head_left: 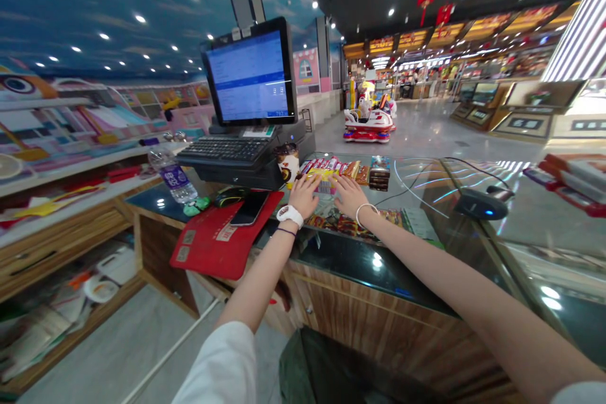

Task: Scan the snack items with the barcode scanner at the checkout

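Observation:
Both of my hands reach over the glass counter to a row of small packaged snacks. My left hand [304, 194], with a white watch at the wrist, rests on the left part of a yellow and pink pack [325, 185], fingers spread. On the same pack's right side lies my right hand [349, 196], a white bangle on its wrist, its fingers also apart. Orange-brown packs [362, 175] and a stack of dark boxes [379, 173] stand just right of it. A patterned cup [287, 165] is behind my left hand.
Left of my hands are a red mat [208, 240] with a phone [250, 208], a mouse [231, 196], a water bottle [176, 178], a keyboard [225, 148] and a monitor [250, 76]. A black device [481, 204] with a cable sits right.

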The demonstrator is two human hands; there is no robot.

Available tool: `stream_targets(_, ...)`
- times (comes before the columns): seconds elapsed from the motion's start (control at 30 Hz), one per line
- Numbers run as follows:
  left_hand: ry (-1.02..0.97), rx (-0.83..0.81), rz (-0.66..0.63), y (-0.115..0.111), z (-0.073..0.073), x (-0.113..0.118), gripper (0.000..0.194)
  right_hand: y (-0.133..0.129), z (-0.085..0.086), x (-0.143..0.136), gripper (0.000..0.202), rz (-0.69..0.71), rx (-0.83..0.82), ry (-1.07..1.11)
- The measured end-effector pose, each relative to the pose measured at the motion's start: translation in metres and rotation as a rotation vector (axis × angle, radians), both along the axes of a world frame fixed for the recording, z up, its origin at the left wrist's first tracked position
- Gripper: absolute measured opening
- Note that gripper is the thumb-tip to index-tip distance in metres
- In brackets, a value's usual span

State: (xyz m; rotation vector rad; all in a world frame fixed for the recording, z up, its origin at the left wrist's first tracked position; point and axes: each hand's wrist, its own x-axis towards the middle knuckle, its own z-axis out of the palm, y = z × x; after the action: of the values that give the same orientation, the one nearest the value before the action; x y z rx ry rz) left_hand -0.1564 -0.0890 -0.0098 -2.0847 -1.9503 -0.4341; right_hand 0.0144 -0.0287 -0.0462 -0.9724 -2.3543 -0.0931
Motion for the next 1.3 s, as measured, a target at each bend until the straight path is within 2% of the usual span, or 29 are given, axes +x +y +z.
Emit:
stream_targets(0.5, -0.010, -0.050, 0.045, 0.003, 0.000, 0.001, 0.077, 0.007, -0.003, -0.001, 0.077, 0.005, -0.053, -0.042)
stream_targets(0.73, -0.023, -0.008, 0.022, 0.006, -0.005, 0.001, 0.077, 0.002, 0.002, 0.000, 0.081, -0.021, -0.085, -0.052)
stream_targets(0.9, -0.039, 0.031, 0.009, 0.003, -0.003, 0.005, 0.072, -0.005, 0.008, 0.007, 0.079, -0.038, -0.062, -0.048)
stream_targets(1.1, -0.040, 0.084, -0.046, 0.000, 0.008, 0.031, 0.061, -0.017, 0.033, 0.045, 0.067, -0.030, 0.044, -0.024)
stream_targets(1.3, -0.021, 0.087, -0.186, -0.001, 0.017, 0.087, 0.056, -0.027, 0.062, 0.110, 0.047, -0.059, 0.163, 0.041)
